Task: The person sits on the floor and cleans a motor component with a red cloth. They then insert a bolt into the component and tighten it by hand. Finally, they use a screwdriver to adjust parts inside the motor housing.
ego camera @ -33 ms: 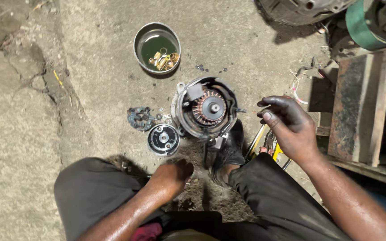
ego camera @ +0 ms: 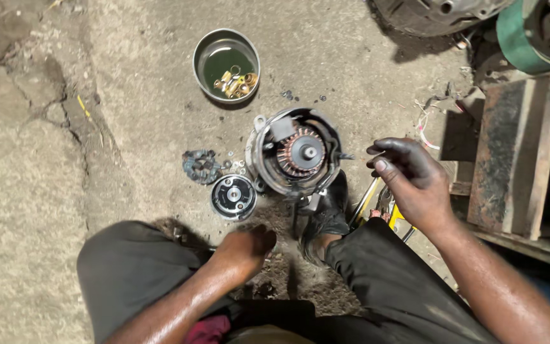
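Note:
An opened round motor housing (ego camera: 297, 153) lies on the dirt floor, its copper commutator facing up. My right hand (ego camera: 412, 175), dark with grease, hovers just right of it, fingertips drawn together against the thumb with nothing visible between them. My left hand (ego camera: 246, 248) rests knuckles-up on the ground below a round black cover plate (ego camera: 233, 196); its fingertips are tucked under and hidden. A small heap of dark loose parts (ego camera: 200, 165) lies left of the housing. My foot in a black sandal (ego camera: 326, 216) presses against the housing's near side.
A metal bowl (ego camera: 226, 64) of greenish liquid with brass bits stands farther away. Yellow-handled tools (ego camera: 367, 204) lie under my right hand. A rusty wooden crate (ego camera: 517, 153) and green machinery (ego camera: 523, 32) crowd the right side. Sandy ground stretches to the left.

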